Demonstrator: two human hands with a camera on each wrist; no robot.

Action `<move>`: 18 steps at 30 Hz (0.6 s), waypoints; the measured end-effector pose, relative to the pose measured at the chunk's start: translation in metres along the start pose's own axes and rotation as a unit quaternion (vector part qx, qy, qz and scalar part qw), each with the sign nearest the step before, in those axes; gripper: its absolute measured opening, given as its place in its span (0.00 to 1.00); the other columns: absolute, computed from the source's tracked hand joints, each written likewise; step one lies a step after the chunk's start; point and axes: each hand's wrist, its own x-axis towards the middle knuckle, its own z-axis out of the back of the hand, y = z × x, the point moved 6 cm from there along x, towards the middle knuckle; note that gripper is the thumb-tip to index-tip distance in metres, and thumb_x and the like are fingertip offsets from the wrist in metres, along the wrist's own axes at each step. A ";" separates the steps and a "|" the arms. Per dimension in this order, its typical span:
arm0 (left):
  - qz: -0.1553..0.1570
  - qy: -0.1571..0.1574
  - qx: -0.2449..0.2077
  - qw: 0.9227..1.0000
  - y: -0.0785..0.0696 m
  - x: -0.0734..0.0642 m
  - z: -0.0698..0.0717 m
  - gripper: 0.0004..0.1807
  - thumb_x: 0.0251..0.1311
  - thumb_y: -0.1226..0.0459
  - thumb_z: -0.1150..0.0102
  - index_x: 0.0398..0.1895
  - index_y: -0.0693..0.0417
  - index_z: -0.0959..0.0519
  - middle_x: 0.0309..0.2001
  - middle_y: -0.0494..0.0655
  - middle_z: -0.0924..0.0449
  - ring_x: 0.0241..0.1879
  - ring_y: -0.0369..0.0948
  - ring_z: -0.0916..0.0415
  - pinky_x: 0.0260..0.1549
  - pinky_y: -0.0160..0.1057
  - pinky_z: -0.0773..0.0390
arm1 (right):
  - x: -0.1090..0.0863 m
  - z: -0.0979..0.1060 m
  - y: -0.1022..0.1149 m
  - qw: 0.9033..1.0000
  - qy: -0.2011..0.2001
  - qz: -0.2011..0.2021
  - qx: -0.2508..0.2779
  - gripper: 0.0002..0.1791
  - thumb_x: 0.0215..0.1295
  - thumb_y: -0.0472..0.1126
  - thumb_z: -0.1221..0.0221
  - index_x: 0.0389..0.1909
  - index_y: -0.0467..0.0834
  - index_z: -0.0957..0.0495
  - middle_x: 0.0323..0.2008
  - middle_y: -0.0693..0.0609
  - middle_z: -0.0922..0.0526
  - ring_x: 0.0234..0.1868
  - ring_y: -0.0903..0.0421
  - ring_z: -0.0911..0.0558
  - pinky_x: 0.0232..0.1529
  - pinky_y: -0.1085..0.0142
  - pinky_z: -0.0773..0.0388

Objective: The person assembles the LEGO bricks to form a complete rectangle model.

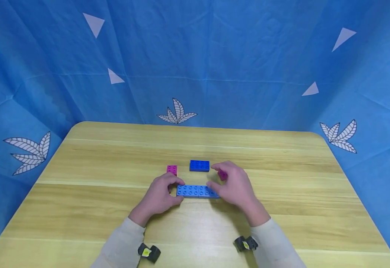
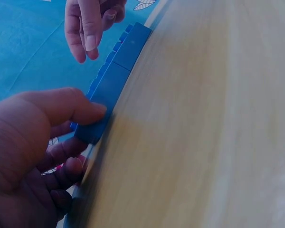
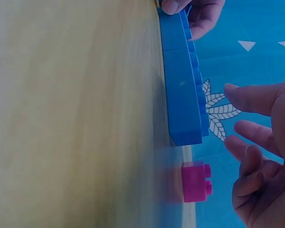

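Two light blue building bricks, a left one and a right one, lie end to end on the table, studs up. My left hand pinches the left brick at its outer end, the thumb on the near side, as the left wrist view shows. Over the right brick hovers my right hand, fingers apart and holding nothing; the right wrist view shows it clear of the bricks. A pink brick sits beyond the right end of the row, partly covered by that hand in the head view.
Behind the row lies a dark blue brick. Another pink brick lies just past my left fingers. The wooden table ends at a blue patterned cloth at the back and sides.
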 end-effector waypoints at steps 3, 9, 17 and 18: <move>-0.002 0.000 0.003 1.000 0.000 0.000 0.000 0.19 0.46 0.67 0.23 0.44 0.49 0.16 0.34 0.37 0.28 0.31 0.39 0.31 0.31 0.39 0.28 | 0.005 -0.001 -0.002 1.000 -0.001 -0.004 -0.007 0.26 0.50 0.46 0.24 0.50 0.41 0.16 0.45 0.50 0.17 0.42 0.50 0.20 0.44 0.54 0.23; -0.003 0.001 0.005 1.000 -0.001 0.000 0.001 0.19 0.46 0.67 0.23 0.44 0.49 0.16 0.33 0.38 0.28 0.30 0.39 0.32 0.31 0.39 0.29 | 0.013 -0.002 -0.006 1.000 0.007 -0.020 -0.011 0.25 0.52 0.48 0.25 0.50 0.42 0.16 0.45 0.51 0.17 0.40 0.50 0.20 0.43 0.55 0.24; -0.003 0.001 0.005 1.000 0.000 0.000 0.001 0.19 0.46 0.67 0.22 0.44 0.48 0.16 0.33 0.37 0.28 0.30 0.40 0.32 0.30 0.39 0.29 | 0.023 -0.005 -0.017 0.999 0.022 -0.034 -0.004 0.27 0.52 0.52 0.25 0.53 0.46 0.17 0.48 0.53 0.17 0.39 0.54 0.16 0.41 0.56 0.21; -0.003 0.001 0.004 1.000 0.000 0.000 0.000 0.19 0.46 0.67 0.22 0.44 0.48 0.16 0.33 0.37 0.28 0.30 0.40 0.32 0.30 0.39 0.29 | 0.024 -0.005 -0.019 0.999 0.023 -0.033 -0.007 0.28 0.52 0.52 0.25 0.53 0.46 0.17 0.47 0.54 0.17 0.39 0.54 0.15 0.42 0.56 0.21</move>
